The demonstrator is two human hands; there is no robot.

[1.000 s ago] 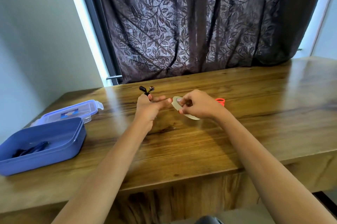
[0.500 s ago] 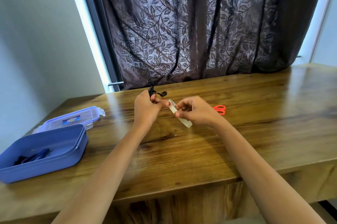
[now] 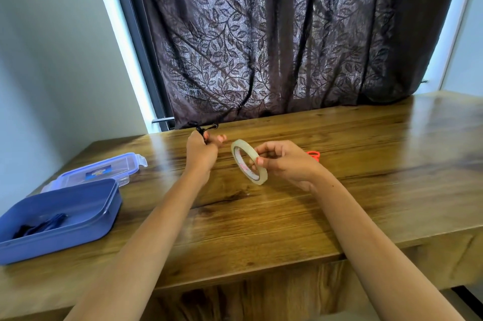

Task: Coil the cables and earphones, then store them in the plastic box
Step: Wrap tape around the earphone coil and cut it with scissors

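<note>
Near the worktop's [image 3: 261, 216] far edge: left hand [image 3: 201, 152] grips earphones [image 3: 206, 128], right hand [image 3: 287, 164] pinches tape roll [image 3: 244, 164]; keep your coil tight while taping

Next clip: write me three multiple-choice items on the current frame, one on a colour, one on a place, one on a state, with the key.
1. What colour is the plastic box?
A. red
B. blue
C. white

2. Where is the tape roll?
A. inside the box
B. held in the right hand
C. on the floor

3. What state is the box in?
A. open, with its lid lying behind it
B. lid clipped on
C. turned upside down

Key:
1 B, its walls are blue.
2 B, the fingers pinch the roll.
3 A, the inside shows, with a dark cable in it.
</note>
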